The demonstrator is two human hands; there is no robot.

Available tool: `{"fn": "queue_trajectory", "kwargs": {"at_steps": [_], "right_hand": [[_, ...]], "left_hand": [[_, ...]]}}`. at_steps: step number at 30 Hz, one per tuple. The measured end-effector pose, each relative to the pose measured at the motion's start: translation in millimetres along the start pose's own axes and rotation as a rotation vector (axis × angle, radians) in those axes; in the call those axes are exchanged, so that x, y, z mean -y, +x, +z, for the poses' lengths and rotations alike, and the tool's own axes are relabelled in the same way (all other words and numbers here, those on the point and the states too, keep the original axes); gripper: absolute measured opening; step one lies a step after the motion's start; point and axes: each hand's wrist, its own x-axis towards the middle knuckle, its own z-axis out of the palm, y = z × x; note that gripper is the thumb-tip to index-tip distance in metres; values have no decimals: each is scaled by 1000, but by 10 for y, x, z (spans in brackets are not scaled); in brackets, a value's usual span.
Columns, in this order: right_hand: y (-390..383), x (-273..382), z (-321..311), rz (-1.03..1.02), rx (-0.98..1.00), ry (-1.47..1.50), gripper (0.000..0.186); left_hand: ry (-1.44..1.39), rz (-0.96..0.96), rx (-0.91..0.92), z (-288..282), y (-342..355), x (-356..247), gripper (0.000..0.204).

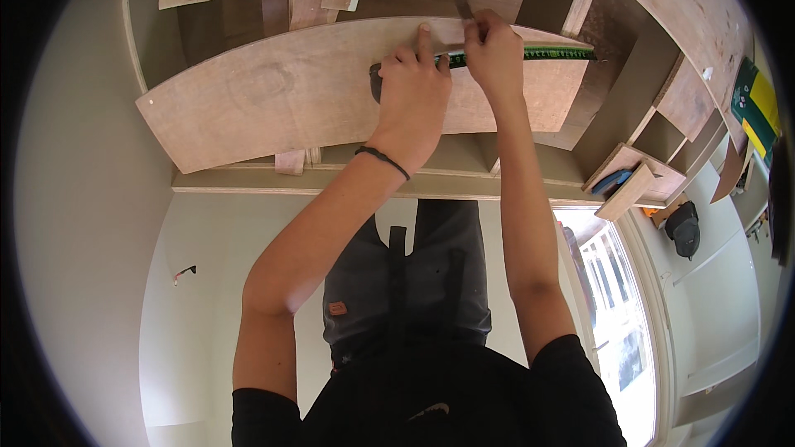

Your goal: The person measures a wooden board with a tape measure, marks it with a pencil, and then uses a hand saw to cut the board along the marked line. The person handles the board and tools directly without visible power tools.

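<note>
Tape measure [553, 54] on wooden board [265, 87]: L hand [414, 99] grips case [376, 83], R hand [495, 54] pinches dark stick [463, 7]. Loose L grip could cause slippage.

Green and yellow package [763, 99] at right; black object [682, 229] below; blue item [611, 181] beside wood strip [625, 193].
</note>
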Motion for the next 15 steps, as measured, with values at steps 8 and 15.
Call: {"fn": "queue_trajectory", "kwargs": {"at_steps": [8, 15], "right_hand": [[-129, 49, -168, -68, -139, 69, 12], [-268, 96, 16, -225, -257, -66, 11]], "left_hand": [[-4, 2, 4, -68, -11, 9, 65], [-4, 2, -39, -68, -26, 4, 66]]}}
